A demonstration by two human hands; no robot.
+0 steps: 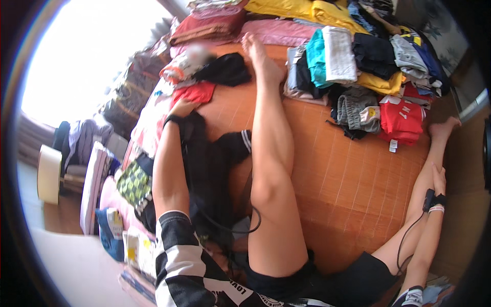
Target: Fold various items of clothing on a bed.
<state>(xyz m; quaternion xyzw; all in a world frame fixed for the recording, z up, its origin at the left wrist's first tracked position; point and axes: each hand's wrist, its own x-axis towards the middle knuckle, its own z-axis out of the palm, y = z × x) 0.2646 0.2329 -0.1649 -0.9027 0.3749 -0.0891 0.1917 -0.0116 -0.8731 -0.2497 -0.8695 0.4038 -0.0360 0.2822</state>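
My left hand (184,108) reaches to the far left of the mat, at the edge of a red cloth (197,93). Its fingers are small and partly hidden, so whether they grip the cloth or only touch it cannot be told. Below that hand, a black garment (212,158) with a white-striped cuff lies spread along my left forearm. Beyond the red cloth are a black piece of clothing (225,69) and a white-and-orange patterned one (179,69). On the right, my right hand (438,179) lies against my lower leg, fingers stretched out, holding nothing.
Folded clothes (340,53) stand in piles at the far right, with a red garment (401,120) and grey shorts (353,108) in front. Folded pink bedding (279,31) lies at the back. Socks (110,233) line the left edge. A black cable (230,231) loops beside my left knee.
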